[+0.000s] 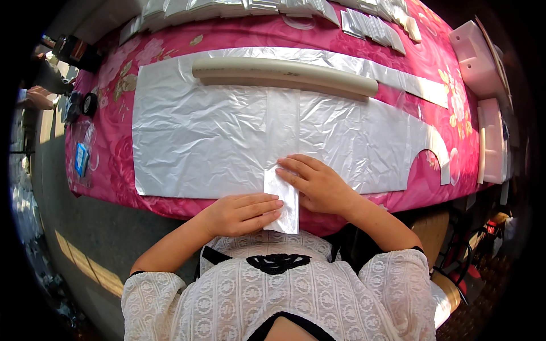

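- While both hands lie flat at the near edge of the tabletop (pixel 170 202), which wears a pink flowered cloth, a small folded packet of thin white plastic (pixel 282 206) sits right between them.
- The left hand (pixel 242 215) lies with its fingers straight and close together, and the tips press on the lower left side of the packet.
- The right hand (pixel 318 183) is spread flat too, with its fingers resting on the upper right side of the packet and on the sheet beside it.
- Neither hand pinches anything; both just press down.
- The packet is long and thin. Its long side runs from the person's body out toward the far edge of the tabletop, tipped a little to the left at the top.
- Its far end lies on the big flat sheet of white plastic (pixel 216 142), and its near end hangs past the tabletop edge toward the white lace top (pixel 273 295).
- Both hands touch the packet, so neither one is nearer.
- Well apart, farther back, a long cream-coloured round tube (pixel 284 74) lies across the sheet from left to right.
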Tool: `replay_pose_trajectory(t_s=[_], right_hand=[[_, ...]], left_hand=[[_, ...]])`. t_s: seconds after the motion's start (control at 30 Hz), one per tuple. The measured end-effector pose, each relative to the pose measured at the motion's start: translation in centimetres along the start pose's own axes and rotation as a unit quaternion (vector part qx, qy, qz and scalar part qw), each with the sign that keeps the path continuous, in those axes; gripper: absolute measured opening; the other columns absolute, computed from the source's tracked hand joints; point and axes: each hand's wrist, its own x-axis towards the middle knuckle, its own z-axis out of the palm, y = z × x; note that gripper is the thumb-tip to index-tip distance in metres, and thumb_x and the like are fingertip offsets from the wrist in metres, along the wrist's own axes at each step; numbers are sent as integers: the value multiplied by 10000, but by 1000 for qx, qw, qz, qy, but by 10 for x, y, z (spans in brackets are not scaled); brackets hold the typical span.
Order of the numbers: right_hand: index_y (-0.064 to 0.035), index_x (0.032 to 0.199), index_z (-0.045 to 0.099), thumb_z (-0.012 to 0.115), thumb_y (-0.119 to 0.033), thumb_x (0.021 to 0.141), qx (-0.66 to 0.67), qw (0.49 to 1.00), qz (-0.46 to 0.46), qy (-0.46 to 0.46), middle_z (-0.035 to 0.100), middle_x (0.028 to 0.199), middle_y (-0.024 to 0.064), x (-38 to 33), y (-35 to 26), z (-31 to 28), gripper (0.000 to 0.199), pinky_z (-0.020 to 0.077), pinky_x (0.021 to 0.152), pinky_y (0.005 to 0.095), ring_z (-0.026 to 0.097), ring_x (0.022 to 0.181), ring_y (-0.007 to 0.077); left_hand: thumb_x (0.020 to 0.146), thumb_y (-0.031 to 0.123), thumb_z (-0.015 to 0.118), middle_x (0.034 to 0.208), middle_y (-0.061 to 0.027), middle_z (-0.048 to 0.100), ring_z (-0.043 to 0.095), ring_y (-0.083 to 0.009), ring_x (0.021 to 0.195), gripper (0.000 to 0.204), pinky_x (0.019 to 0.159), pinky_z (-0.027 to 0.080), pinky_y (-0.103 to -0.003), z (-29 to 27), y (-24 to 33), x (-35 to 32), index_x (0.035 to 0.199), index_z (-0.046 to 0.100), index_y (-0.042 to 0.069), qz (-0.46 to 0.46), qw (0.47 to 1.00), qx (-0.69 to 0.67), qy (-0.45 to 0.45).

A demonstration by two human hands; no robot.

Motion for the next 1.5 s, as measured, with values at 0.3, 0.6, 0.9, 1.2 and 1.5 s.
replay_pose_trajectory(t_s=[0.3, 0.6, 0.9, 1.2, 1.5], right_hand=[[-61, 973, 620, 606, -84, 715, -11, 997, 30, 63, 615, 966, 65, 1, 13, 0, 260, 483, 698, 322, 579, 855, 220], [30, 765, 637, 562, -164, 832, 297, 848, 439, -14, 612, 586, 88, 40, 27, -21, 218, 474, 518, 291, 609, 520, 161], [32, 874, 615, 638, -164, 770, 265, 851, 453, -15, 630, 738, 114, 43, 24, -24, 223, 485, 588, 298, 631, 691, 179], [-52, 1195, 518, 695, -167, 691, -106, 992, 34, 66, 482, 1276, 83, 27, 49, -14, 546, 367, 1002, 372, 434, 1194, 268], [-37, 1173, 528, 582, -30, 697, -25, 999, 9, 22, 519, 1227, 115, 31, 67, -23, 480, 382, 981, 379, 463, 1161, 290]], left_hand=[[740, 536, 569, 1176, -175, 539, 508, -308, 1101, 830, 945, 383, -392, -16, -19, 24, 1303, 370, -40, -210, 975, -28, -67], [904, 510, 378, 1285, -190, 467, 509, -288, 1110, 695, 916, 398, -349, -6, -34, 35, 1337, 325, -31, -350, 891, -144, 249], [788, 375, 563, 1420, -205, 271, 243, -329, 1333, 762, 1078, 198, -432, 33, -20, 44, 1360, 273, -36, -296, 937, 161, -87], [693, 158, 657, 1265, -165, 468, 465, -306, 1143, 610, 953, 359, -396, 19, -34, 52, 1230, 439, -30, -264, 955, 134, 6], [650, 13, 619, 1139, -149, 559, 545, -281, 1018, 469, 827, 438, -377, 19, -46, 54, 1109, 533, -21, -229, 956, 183, 28]])
